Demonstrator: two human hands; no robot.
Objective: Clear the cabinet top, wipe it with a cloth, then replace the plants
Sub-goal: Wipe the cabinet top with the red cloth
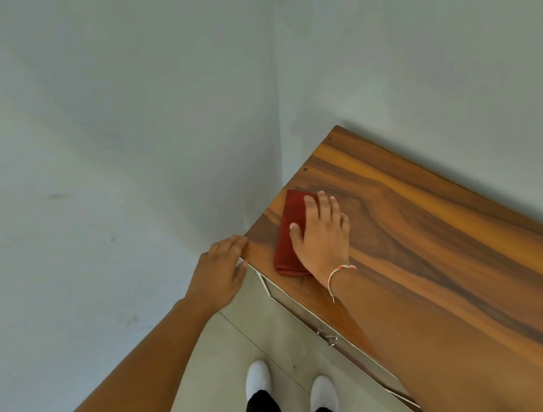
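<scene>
Head view: red cloth (287, 235) lies under right hand (319, 234).

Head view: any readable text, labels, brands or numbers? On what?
No readable text anywhere in this view.
The red cloth is plain, with no tag or print showing.
The cabinet top shows only wood grain.
The white shoes show no brand mark.

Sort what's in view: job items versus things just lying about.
Job: folded red cloth, under the flat right hand; wooden cabinet top; left hand resting on its corner.
Not the job: white shoes; thread bracelet; metal latch on the cabinet front.
</scene>
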